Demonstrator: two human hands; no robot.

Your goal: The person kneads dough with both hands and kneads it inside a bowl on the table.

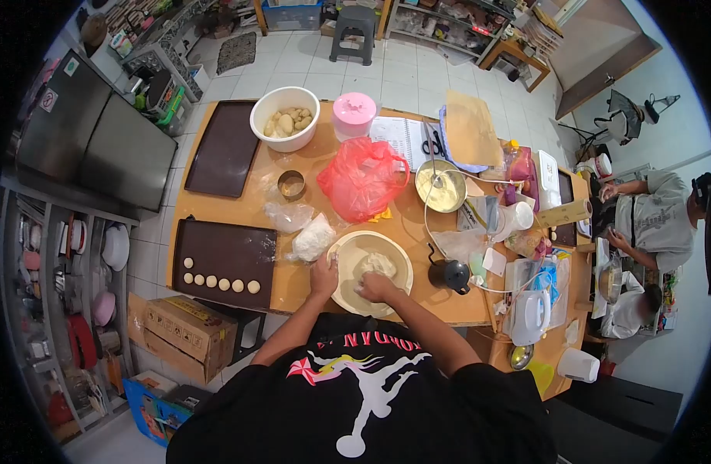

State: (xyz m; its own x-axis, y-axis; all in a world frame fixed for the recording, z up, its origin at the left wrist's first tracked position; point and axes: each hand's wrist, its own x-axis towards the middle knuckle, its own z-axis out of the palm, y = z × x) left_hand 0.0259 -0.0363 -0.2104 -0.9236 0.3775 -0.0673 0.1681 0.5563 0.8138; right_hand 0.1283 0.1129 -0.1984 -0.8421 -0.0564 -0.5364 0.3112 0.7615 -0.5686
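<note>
A wide cream-coloured bowl (402, 267) sits at the table's near edge with a lump of pale dough (378, 264) inside. My left hand (323, 275) grips the bowl's left rim. Down in the bowl, my right hand (376, 288) presses on the near side of the dough with curled fingers, their tips partly hidden. Beside my left hand lies a bag of white flour (314, 238). A dark baking tray (224, 251) to the left carries several small round dough pieces (224, 284) along its near and left edges.
Behind the bowl sits a red plastic bag (359, 179). A metal bowl of creamy mixture (440, 186), a dark pitcher (450, 275) and a white hand mixer (530, 317) stand to the right. A white tub of dough balls (286, 118) is at the back. Another person (664, 220) works far right.
</note>
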